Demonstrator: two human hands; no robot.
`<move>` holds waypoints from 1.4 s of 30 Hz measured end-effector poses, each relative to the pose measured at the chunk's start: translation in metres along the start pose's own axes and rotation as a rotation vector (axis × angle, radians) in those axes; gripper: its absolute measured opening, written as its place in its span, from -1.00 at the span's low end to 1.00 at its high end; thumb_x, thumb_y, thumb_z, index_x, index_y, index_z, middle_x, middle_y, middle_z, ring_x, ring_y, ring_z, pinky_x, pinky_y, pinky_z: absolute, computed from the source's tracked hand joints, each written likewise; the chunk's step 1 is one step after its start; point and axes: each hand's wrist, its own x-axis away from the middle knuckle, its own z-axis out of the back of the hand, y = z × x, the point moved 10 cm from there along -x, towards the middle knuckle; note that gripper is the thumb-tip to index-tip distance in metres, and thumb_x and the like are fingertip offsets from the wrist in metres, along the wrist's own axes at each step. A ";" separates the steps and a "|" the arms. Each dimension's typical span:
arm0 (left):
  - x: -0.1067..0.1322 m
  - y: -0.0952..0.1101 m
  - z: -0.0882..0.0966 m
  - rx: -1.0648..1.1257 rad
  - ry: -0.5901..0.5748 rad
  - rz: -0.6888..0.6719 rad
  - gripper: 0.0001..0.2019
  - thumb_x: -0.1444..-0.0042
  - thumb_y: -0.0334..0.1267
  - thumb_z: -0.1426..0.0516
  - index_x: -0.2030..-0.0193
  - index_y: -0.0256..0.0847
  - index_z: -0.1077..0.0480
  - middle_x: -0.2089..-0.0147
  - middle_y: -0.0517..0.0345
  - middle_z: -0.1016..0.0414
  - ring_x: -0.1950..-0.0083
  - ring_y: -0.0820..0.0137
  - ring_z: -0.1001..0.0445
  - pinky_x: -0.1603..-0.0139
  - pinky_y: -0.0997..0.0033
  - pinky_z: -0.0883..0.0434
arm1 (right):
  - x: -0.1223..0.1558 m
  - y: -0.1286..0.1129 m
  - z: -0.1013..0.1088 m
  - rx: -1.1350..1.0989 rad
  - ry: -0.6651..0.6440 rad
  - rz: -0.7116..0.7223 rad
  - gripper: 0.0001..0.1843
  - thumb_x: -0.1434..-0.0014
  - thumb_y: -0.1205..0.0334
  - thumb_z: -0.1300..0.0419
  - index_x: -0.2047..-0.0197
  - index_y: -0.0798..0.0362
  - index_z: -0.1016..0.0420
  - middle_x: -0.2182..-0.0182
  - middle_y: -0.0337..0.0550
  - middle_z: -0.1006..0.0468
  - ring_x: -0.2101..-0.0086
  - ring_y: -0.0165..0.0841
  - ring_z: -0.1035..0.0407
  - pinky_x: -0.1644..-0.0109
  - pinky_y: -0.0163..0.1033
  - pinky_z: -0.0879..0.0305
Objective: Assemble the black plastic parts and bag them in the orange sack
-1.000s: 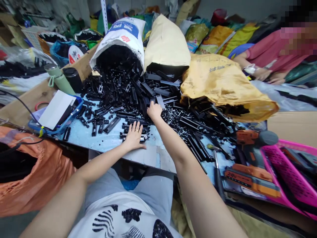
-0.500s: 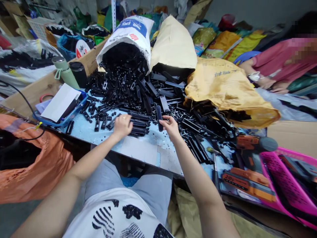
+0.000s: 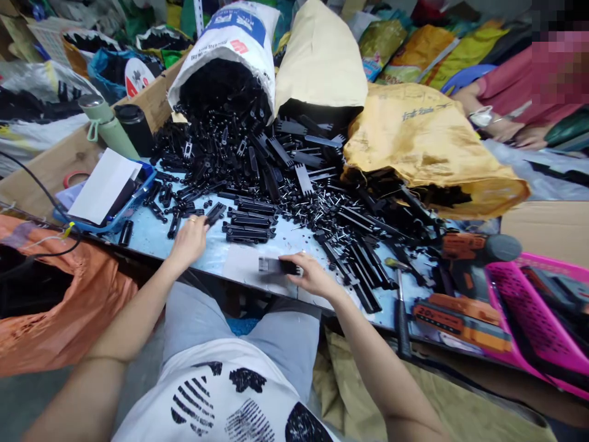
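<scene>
Black, flat, toothed plate (image 3: 272, 265) pinched by its end in my right hand (image 3: 313, 275), I'd hold it level, while my left hand (image 3: 189, 238) meets narrow black parts (image 3: 215, 213) just beyond it, grip unclear.

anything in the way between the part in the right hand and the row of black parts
Nothing visible: the right hand holds the part nearer the person than the row, with only tabletop showing between.

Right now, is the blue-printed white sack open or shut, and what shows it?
Open: the white sack's mouth gapes toward the table's front, and black parts lie heaped just before it.
</scene>
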 end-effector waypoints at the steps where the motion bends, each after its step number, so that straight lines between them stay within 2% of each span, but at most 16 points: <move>1: 0.012 0.016 -0.003 0.049 -0.029 -0.104 -0.64 -0.26 -0.27 0.14 -0.12 -0.33 -0.22 0.03 -0.17 -0.35 0.03 0.17 -0.36 0.00 0.20 -0.30 | 0.006 -0.001 -0.001 0.153 -0.038 0.043 -0.52 -0.03 0.30 -0.19 -0.07 -0.02 -0.37 0.05 -0.06 -0.47 0.05 -0.22 -0.31 -0.06 -0.01 -0.20; 4: 0.054 0.048 -0.027 0.120 -0.116 -0.281 -0.66 -0.24 -0.25 0.08 -0.12 -0.26 -0.25 0.01 -0.13 -0.36 -0.01 0.17 -0.35 0.00 0.18 -0.31 | 0.016 0.008 0.009 0.495 0.072 0.015 -0.62 -0.10 0.39 -0.06 0.01 -0.02 -0.45 -0.04 -0.02 -0.40 -0.06 -0.14 -0.20 -0.12 0.07 -0.12; 6: 0.074 0.044 -0.042 0.106 -0.100 -0.226 -0.66 -0.19 -0.20 -0.01 -0.07 -0.27 -0.28 -0.01 -0.17 -0.36 -0.05 0.10 -0.32 -0.01 0.10 -0.31 | 0.020 0.019 0.026 0.625 0.289 -0.166 -0.62 -0.19 0.25 -0.04 -0.07 0.03 -0.38 -0.03 0.10 -0.37 -0.04 -0.08 -0.22 -0.06 0.05 -0.17; 8: 0.085 0.031 -0.047 0.133 -0.025 -0.147 -0.71 -0.13 -0.20 -0.08 0.04 -0.27 -0.33 0.01 -0.17 -0.38 -0.06 0.07 -0.31 -0.02 0.06 -0.30 | 0.024 0.030 0.035 0.680 0.436 -0.389 -0.42 -0.19 -0.04 -0.05 -0.18 0.12 -0.26 0.03 0.20 -0.37 0.06 -0.03 -0.31 0.06 0.02 -0.25; 12: 0.094 0.018 -0.021 0.441 0.247 -0.145 -0.83 -0.09 -0.21 -0.12 0.20 -0.23 -0.32 0.08 -0.06 -0.42 -0.05 0.19 -0.36 -0.08 0.12 -0.31 | 0.025 0.041 0.037 0.685 0.503 -0.647 -0.12 -0.03 -0.31 -0.08 -0.23 0.18 -0.16 0.06 0.28 -0.35 0.17 0.01 -0.39 0.19 -0.01 -0.29; 14: 0.093 0.017 -0.008 0.620 0.343 -0.121 -0.80 -0.13 -0.18 -0.10 0.16 -0.23 -0.29 0.11 -0.02 -0.44 -0.01 0.27 -0.41 -0.06 0.19 -0.34 | 0.028 0.053 0.037 0.642 0.460 -0.751 -0.12 -0.03 -0.31 -0.08 -0.20 0.22 -0.18 0.13 0.30 -0.41 0.19 0.04 -0.41 0.18 0.03 -0.29; 16: 0.086 0.025 -0.006 0.725 0.329 -0.087 -0.76 -0.16 -0.13 -0.09 0.12 -0.23 -0.29 0.16 0.03 -0.45 0.11 0.35 -0.46 0.05 0.30 -0.39 | 0.030 0.064 0.031 0.568 0.368 -0.792 -0.21 -0.09 -0.23 -0.06 -0.17 0.24 -0.22 0.20 0.30 -0.47 0.18 0.06 -0.41 0.13 0.09 -0.27; 18: 0.076 0.046 -0.011 0.751 0.218 -0.106 -0.73 -0.15 -0.09 -0.10 0.13 -0.23 -0.32 0.20 0.07 -0.44 0.24 0.40 -0.46 0.16 0.39 -0.41 | 0.021 0.060 0.020 0.449 0.314 -0.640 -0.35 -0.17 -0.07 -0.01 -0.20 0.18 -0.22 0.10 0.23 -0.47 0.07 0.02 -0.37 0.01 0.11 -0.24; 20: 0.068 0.069 -0.020 0.727 0.067 -0.150 -0.73 -0.14 -0.06 -0.10 0.14 -0.21 -0.33 0.23 0.10 -0.44 0.31 0.42 -0.45 0.24 0.43 -0.40 | 0.010 0.039 0.007 0.255 0.324 -0.369 -0.43 -0.22 0.02 0.04 -0.25 0.05 -0.17 -0.05 0.07 -0.40 -0.03 -0.11 -0.31 -0.09 0.03 -0.21; 22: 0.064 0.086 -0.030 0.668 -0.073 -0.163 -0.71 -0.15 -0.04 -0.09 0.12 -0.19 -0.32 0.29 0.14 -0.45 0.35 0.39 -0.46 0.28 0.41 -0.38 | 0.002 0.022 -0.008 -0.001 0.316 -0.202 -0.45 -0.24 0.01 0.09 -0.27 -0.04 -0.15 -0.01 -0.06 -0.44 0.06 -0.23 -0.38 -0.03 -0.06 -0.29; 26: 0.061 0.096 -0.038 0.592 -0.208 -0.134 -0.71 -0.25 -0.06 0.04 0.07 -0.17 -0.34 0.28 0.10 -0.49 0.25 0.29 -0.49 0.21 0.33 -0.38 | -0.011 0.014 -0.039 -0.461 0.257 -0.233 -0.35 -0.21 -0.12 0.03 -0.29 -0.03 -0.10 0.39 -0.18 -0.50 0.50 -0.36 -0.40 0.38 -0.20 -0.39; 29: 0.062 0.101 -0.030 0.726 -0.203 -0.171 -0.64 -0.30 -0.13 0.15 -0.06 -0.19 -0.33 0.16 0.05 -0.49 0.20 0.34 -0.48 0.15 0.35 -0.40 | -0.019 0.007 -0.060 -0.681 0.186 -0.280 -0.31 -0.17 -0.17 -0.03 -0.27 -0.02 -0.11 0.50 -0.24 -0.47 0.55 -0.38 -0.37 0.46 -0.25 -0.36; 32: 0.065 0.104 -0.029 0.830 -0.219 -0.182 -0.59 -0.30 -0.13 0.13 -0.18 -0.22 -0.28 0.19 0.06 -0.45 0.33 0.42 -0.44 0.21 0.38 -0.41 | -0.024 -0.002 -0.072 -0.819 0.157 -0.292 -0.32 -0.16 -0.18 -0.04 -0.26 -0.05 -0.13 0.47 -0.24 -0.48 0.55 -0.41 -0.39 0.46 -0.28 -0.37; 35: 0.066 0.106 -0.030 0.842 -0.191 -0.164 -0.58 -0.28 -0.13 0.07 -0.18 -0.25 -0.29 0.28 0.09 -0.41 0.36 0.43 -0.41 0.22 0.38 -0.41 | -0.027 -0.008 -0.073 -0.852 0.186 -0.268 -0.35 -0.18 -0.17 -0.02 -0.26 -0.06 -0.16 0.39 -0.22 -0.50 0.55 -0.44 -0.39 0.48 -0.29 -0.37; 39: 0.073 0.111 -0.020 0.715 -0.093 -0.210 -0.61 -0.25 -0.17 0.02 -0.17 -0.21 -0.31 0.25 0.05 -0.39 0.21 0.37 -0.41 0.12 0.34 -0.40 | -0.030 -0.019 -0.058 -0.608 0.180 -0.121 -0.38 -0.11 -0.06 -0.16 -0.22 -0.11 -0.24 0.12 -0.16 -0.51 0.52 -0.47 -0.38 0.41 -0.27 -0.41; 42: 0.081 0.114 -0.014 0.614 -0.037 -0.255 -0.61 -0.27 -0.20 0.06 -0.20 -0.18 -0.27 0.24 0.06 -0.35 0.21 0.38 -0.40 0.14 0.37 -0.40 | -0.027 -0.032 -0.042 -0.366 0.189 0.063 -0.43 -0.11 -0.01 -0.18 -0.18 -0.10 -0.31 -0.06 -0.14 -0.42 0.23 -0.33 -0.45 0.14 -0.17 -0.43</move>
